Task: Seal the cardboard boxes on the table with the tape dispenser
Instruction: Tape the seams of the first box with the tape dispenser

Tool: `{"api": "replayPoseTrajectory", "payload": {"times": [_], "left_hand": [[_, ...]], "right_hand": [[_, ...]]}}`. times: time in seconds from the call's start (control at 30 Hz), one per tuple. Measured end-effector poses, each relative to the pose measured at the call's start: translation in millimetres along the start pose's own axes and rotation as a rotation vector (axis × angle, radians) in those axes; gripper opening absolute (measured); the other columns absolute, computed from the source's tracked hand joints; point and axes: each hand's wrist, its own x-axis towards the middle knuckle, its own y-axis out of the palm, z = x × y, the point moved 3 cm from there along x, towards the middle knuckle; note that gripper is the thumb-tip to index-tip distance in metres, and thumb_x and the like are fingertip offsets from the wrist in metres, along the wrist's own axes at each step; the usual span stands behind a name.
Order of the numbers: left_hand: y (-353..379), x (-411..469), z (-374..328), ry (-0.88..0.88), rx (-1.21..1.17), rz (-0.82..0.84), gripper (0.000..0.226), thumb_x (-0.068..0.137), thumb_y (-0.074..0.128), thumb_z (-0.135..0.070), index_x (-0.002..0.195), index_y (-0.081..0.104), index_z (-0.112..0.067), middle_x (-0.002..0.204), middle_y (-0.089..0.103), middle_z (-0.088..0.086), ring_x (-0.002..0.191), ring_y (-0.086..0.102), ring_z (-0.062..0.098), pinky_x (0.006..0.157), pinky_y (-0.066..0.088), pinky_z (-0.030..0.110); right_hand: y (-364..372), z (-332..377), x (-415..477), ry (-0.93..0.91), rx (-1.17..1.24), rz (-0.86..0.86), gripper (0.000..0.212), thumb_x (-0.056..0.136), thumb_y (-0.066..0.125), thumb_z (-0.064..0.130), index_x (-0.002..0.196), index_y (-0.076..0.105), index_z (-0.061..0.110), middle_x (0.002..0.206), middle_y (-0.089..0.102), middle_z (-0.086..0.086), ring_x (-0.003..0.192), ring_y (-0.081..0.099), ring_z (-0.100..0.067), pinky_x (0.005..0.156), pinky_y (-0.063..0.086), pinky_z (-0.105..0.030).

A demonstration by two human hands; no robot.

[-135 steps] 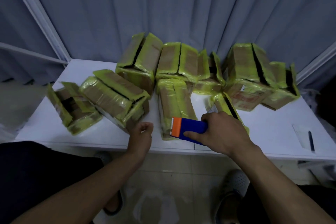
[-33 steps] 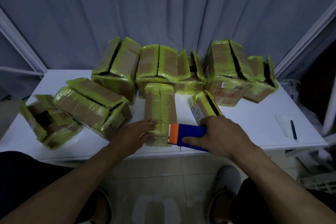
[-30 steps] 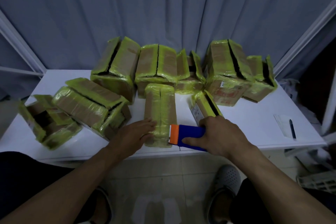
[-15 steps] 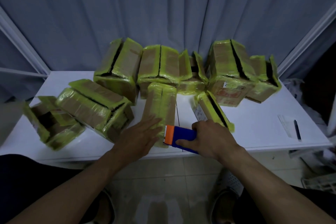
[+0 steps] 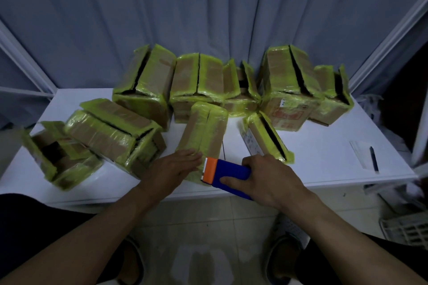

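Observation:
A narrow cardboard box (image 5: pixel 205 131) wrapped in yellow-green tape lies lengthwise at the middle of the white table (image 5: pixel 324 146), its near end by the front edge. My left hand (image 5: pixel 172 170) rests flat on that near end with straight fingers. My right hand (image 5: pixel 266 179) grips a blue tape dispenser (image 5: pixel 228 174). The dispenser's orange head touches the right side of the box's near end. Several more taped boxes stand around it.
A small slim box (image 5: pixel 266 139) lies just behind my right hand. A long box (image 5: pixel 111 132) and an open-flapped box (image 5: pixel 58 155) sit at the left. A back row of boxes (image 5: pixel 196 85) lines the grey curtain. A paper slip with a pen (image 5: pixel 371 157) lies at the right.
My left hand went from a loose fist at the table edge to lying flat on the narrow box. The box's near end and the dispenser have shifted slightly left.

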Motion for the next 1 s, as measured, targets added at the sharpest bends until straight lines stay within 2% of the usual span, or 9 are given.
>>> {"api": "replayPoseTrajectory", "payload": {"times": [0.07, 0.17, 0.37, 0.47, 0.57, 0.67, 0.73, 0.87, 1.0], "left_hand": [[-0.7, 1.1, 2.3, 0.007, 0.003, -0.027, 0.033, 0.094, 0.066, -0.013, 0.127, 0.066, -0.017, 0.134, 0.062, -0.005, 0.128, 0.054, 0.012, 0.109, 0.039, 0.024], [-2.2, 2.6, 3.1, -0.006, -0.020, -0.013, 0.047, 0.083, 0.075, 0.003, 0.126, 0.068, -0.016, 0.133, 0.063, -0.006, 0.128, 0.054, 0.012, 0.110, 0.035, 0.017], [-4.0, 3.7, 4.7, -0.033, -0.031, -0.033, 0.033, 0.096, 0.053, -0.026, 0.124, 0.069, -0.019, 0.131, 0.063, -0.010, 0.127, 0.055, 0.007, 0.108, 0.040, 0.020], [-2.5, 6.4, 4.8, 0.010, 0.035, 0.003, 0.033, 0.095, 0.057, -0.018, 0.126, 0.067, -0.017, 0.131, 0.065, -0.004, 0.123, 0.058, 0.012, 0.104, 0.047, 0.027], [-2.0, 10.3, -8.6, -0.011, 0.271, 0.047, 0.059, 0.077, 0.072, 0.007, 0.129, 0.061, -0.019, 0.125, 0.065, 0.003, 0.110, 0.062, 0.022, 0.084, 0.056, 0.034], [-1.2, 12.6, -21.5, -0.023, 0.366, 0.089, 0.083, 0.065, 0.067, 0.015, 0.136, 0.057, -0.027, 0.123, 0.063, 0.005, 0.107, 0.060, 0.025, 0.073, 0.058, 0.035], [-3.0, 13.5, -27.6, -0.028, 0.374, 0.124, 0.076, 0.072, 0.066, 0.004, 0.138, 0.056, -0.032, 0.124, 0.060, 0.004, 0.110, 0.058, 0.025, 0.075, 0.056, 0.034], [-7.8, 16.2, -36.8, -0.098, 0.312, 0.057, 0.039, 0.093, 0.054, -0.051, 0.129, 0.062, -0.038, 0.119, 0.059, -0.005, 0.108, 0.056, 0.016, 0.073, 0.052, 0.030], [-2.7, 19.7, -39.2, -0.127, 0.344, 0.000, 0.028, 0.093, 0.065, -0.044, 0.119, 0.070, -0.036, 0.112, 0.062, -0.004, 0.104, 0.059, 0.018, 0.068, 0.052, 0.031]], "right_hand": [[-5.4, -6.4, -5.7, 0.022, -0.011, -0.005, 0.059, 0.078, 0.054, 0.087, 0.081, 0.058, 0.028, 0.079, 0.062, 0.009, 0.071, 0.063, -0.009, 0.059, 0.050, -0.028], [-13.3, -17.8, -15.2, 0.054, 0.019, -0.010, 0.059, 0.077, 0.057, 0.086, 0.081, 0.059, 0.028, 0.078, 0.063, 0.010, 0.068, 0.063, -0.005, 0.065, 0.056, -0.029], [-16.7, -34.3, -33.2, 0.104, 0.053, -0.004, 0.055, 0.076, 0.061, 0.085, 0.076, 0.056, 0.030, 0.071, 0.062, 0.009, 0.063, 0.061, -0.002, 0.055, 0.044, -0.021], [-13.2, -43.1, -36.1, 0.127, 0.110, 0.007, 0.054, 0.075, 0.063, 0.083, 0.076, 0.057, 0.030, 0.071, 0.062, 0.009, 0.063, 0.062, -0.002, 0.055, 0.043, -0.019], [-6.1, -48.2, -34.9, 0.122, 0.077, -0.005, 0.056, 0.075, 0.061, 0.085, 0.077, 0.056, 0.030, 0.074, 0.063, 0.010, 0.065, 0.062, -0.003, 0.058, 0.049, -0.022], [3.3, -51.6, -31.9, 0.128, 0.049, 0.007, 0.058, 0.075, 0.058, 0.087, 0.081, 0.055, 0.030, 0.077, 0.062, 0.011, 0.067, 0.063, -0.004, 0.061, 0.053, -0.023], [6.5, -52.3, -29.2, 0.127, 0.021, 0.014, 0.057, 0.076, 0.058, 0.087, 0.083, 0.053, 0.030, 0.077, 0.060, 0.012, 0.066, 0.061, -0.003, 0.057, 0.048, -0.022], [12.7, -54.6, -22.0, 0.142, -0.013, 0.025, 0.061, 0.077, 0.057, 0.087, 0.083, 0.056, 0.026, 0.076, 0.058, 0.009, 0.066, 0.060, -0.008, 0.055, 0.044, -0.024], [26.6, -50.8, -8.5, 0.170, -0.056, 0.051, 0.064, 0.077, 0.057, 0.086, 0.086, 0.058, 0.023, 0.081, 0.062, 0.004, 0.072, 0.064, -0.015, 0.065, 0.055, -0.030]]}}
